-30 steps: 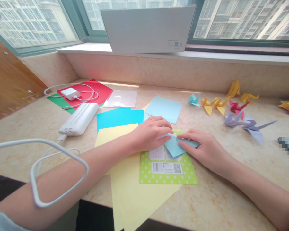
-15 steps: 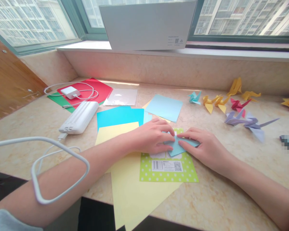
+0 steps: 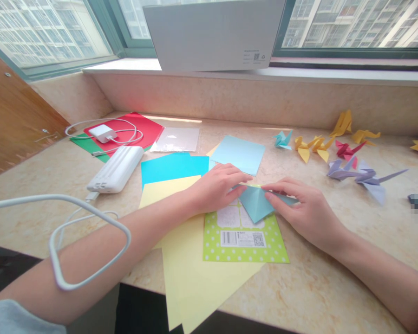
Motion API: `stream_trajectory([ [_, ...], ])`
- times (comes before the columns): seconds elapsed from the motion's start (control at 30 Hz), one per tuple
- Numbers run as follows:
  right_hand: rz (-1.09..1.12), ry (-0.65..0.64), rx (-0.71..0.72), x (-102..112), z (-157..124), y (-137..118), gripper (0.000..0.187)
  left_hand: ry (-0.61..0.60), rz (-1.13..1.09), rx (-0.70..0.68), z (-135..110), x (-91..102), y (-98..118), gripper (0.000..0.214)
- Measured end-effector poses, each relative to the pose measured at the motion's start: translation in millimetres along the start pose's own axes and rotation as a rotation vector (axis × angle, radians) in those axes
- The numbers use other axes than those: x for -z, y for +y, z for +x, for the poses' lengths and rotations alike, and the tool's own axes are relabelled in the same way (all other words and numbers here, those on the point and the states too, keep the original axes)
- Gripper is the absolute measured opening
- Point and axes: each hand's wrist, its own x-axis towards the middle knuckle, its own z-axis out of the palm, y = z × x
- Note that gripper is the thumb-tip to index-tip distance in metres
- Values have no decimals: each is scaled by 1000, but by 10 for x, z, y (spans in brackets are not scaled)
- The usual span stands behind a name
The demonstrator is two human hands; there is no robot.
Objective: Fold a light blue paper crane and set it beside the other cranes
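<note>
Gripping folded blue paper (image 3: 256, 207) at its edges, fingers (image 3: 281, 188) have countertop (image 3: 386, 227) open rightward.

Folded paper (image 3: 256, 204) lies over a barcoded card (image 3: 244, 253), between left hand (image 3: 218, 185) and right hand (image 3: 304, 204). A power bank (image 3: 116, 170) sits left, origami cranes (image 3: 347, 150) right; behind, a box (image 3: 212, 37) stands on the windowsill (image 3: 139, 65).

Bright daylight from windows (image 3: 355, 25), soft shadows, edges stretched
</note>
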Motion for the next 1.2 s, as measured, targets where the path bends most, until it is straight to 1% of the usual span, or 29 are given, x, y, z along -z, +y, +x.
stream_trajectory([
  [0.1,6,8,0,-4,-2,0,17,18,-26,18,5,-11,-15,22],
  [0.2,9,10,2,-6,-2,3,18,20,-35,-7,9,-7,-15,20],
  [0.43,-1,12,26,-10,1,-4,16,11,-7,-33,13,11,3,21],
  [0.63,34,9,14,-8,-17,-14,15,4,12,-52,10,11,1,21],
  [1.2,48,11,35,-19,-6,-12,13,18,40,-72,9,9,0,20],
])
